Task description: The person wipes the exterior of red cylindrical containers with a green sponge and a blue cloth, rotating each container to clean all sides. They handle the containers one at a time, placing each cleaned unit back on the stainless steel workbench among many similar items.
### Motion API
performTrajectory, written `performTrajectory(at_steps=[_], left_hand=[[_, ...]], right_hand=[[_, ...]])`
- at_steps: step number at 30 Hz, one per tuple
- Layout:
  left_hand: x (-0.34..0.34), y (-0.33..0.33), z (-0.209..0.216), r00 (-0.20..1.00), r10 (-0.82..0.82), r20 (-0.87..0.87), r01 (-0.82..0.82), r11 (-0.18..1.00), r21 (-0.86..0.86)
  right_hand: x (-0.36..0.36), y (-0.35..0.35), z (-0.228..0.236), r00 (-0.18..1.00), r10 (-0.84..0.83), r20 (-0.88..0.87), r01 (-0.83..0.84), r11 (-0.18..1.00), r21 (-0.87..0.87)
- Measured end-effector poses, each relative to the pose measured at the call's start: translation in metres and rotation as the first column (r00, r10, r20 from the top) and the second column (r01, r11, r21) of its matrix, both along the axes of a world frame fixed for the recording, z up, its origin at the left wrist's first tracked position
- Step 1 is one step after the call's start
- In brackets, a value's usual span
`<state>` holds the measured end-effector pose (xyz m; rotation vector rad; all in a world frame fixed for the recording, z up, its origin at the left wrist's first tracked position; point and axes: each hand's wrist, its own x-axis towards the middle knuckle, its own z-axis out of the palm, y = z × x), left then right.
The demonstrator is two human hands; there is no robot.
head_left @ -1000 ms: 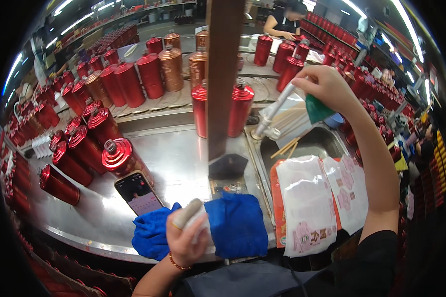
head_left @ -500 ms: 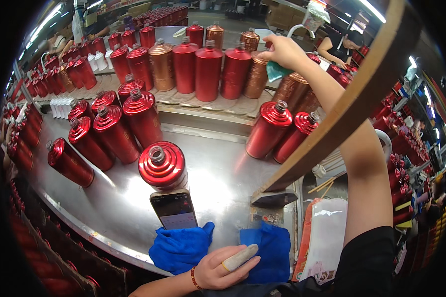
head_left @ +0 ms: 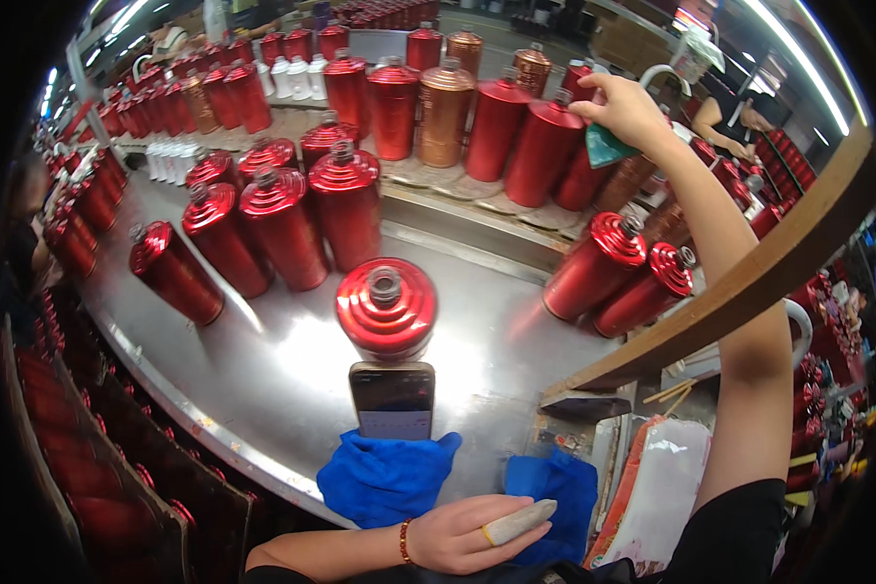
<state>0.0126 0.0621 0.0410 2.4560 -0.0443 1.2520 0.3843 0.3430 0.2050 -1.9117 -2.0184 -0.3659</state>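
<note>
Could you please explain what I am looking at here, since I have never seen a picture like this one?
This is a view from a wide-angle camera worn on a person's head, looking down at their own two bare hands, so straight edges bend near the rim. The left hand, with a wrapped finger, rests on a blue cloth at the near edge of a shiny metal table. The right hand is stretched far forward, holding a green cloth against a red bottle in the back row. Many red bottles stand on the table, with a few copper-coloured ones such as the copper bottle. Right in front stands one red bottle with a phone leaning against it. Another person works at the far right.
</note>
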Motion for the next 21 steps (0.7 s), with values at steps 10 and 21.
performTrajectory(at_steps=[10,21], left_hand=[[-0.001,-0.004,0.003,1.0,0.01,0.012,-0.011,0.999,0.033],[-0.001,-0.001,0.002,1.0,-0.003,0.017,0.003,0.999,0.047]], right_hand=[[-0.033,-0.002,-0.017,0.986,0.051,0.157,-0.033,0.993,-0.112],[-0.071,0.034,-0.023,0.975,0.106,0.196,-0.071,0.982,-0.178]])
